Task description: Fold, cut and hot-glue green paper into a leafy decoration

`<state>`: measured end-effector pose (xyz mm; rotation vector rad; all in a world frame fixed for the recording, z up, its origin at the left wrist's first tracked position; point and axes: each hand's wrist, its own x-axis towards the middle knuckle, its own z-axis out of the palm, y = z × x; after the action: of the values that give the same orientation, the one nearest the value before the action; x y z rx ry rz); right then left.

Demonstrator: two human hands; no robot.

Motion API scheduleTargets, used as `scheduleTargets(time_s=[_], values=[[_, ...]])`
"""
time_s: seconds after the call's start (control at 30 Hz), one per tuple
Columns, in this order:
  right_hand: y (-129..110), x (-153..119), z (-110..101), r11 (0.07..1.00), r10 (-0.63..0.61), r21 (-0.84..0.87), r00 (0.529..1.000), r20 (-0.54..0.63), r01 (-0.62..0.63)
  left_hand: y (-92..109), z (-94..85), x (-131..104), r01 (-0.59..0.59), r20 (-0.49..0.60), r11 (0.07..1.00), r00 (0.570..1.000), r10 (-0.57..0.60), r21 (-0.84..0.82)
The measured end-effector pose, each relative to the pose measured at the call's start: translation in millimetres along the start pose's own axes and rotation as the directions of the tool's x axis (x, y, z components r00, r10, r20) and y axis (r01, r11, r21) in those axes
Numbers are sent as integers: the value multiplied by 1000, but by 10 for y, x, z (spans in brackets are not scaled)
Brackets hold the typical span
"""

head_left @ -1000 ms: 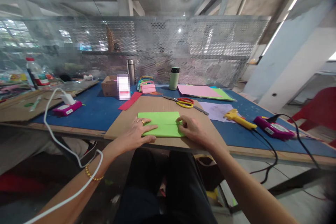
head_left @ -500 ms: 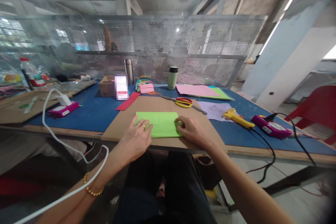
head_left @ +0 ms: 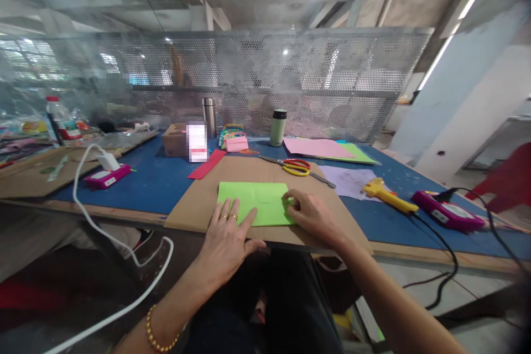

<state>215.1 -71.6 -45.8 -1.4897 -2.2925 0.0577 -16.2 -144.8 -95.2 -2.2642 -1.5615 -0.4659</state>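
Two hands, two flasks, two magenta socket boxes, singles of most tools
One left hand [head_left: 226, 243] and one right hand [head_left: 313, 215]; two green sheets [head_left: 253, 196], one pink sheet [head_left: 317, 147], one lilac sheet [head_left: 346, 181], one red strip [head_left: 207, 164]; one pair of scissors [head_left: 296, 167], one yellow glue gun [head_left: 390, 196]; two flasks [head_left: 277, 130], one red-capped bottle [head_left: 64, 120], one cardboard box [head_left: 175, 141], two magenta socket boxes [head_left: 108, 177]; two rings [head_left: 233, 216], one beaded bracelet [head_left: 153, 334]; the small bags [head_left: 235, 142] overlap too much to count

Smooth, matt green sheet [head_left: 269, 196]; brushed-looking metal flask [head_left: 209, 119].
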Motion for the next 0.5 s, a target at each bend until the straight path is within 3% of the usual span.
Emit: scheduleTargets(time_s=[0.1,0.17,0.23,0.37,0.5], values=[[5,31,-49,996,-76,-61,991,-111,69,12,27,4,-9,-41,999,999,11,44],[-27,85,-53,977,-190,-137,957,-221,162,13,53,5,-13,-58,998,998,17,57],[-88,170,-8,942,-323,-180,915,-240,285,13,72,7,-15,-59,998,998,18,59],[-209,373,207,852,-512,-115,859,16,510,12,81,10,-9,-40,999,999,10,39],[-218,480,384,839,-532,3,819,216,544,10,74,15,-6,-43,1000,999,6,-8]])
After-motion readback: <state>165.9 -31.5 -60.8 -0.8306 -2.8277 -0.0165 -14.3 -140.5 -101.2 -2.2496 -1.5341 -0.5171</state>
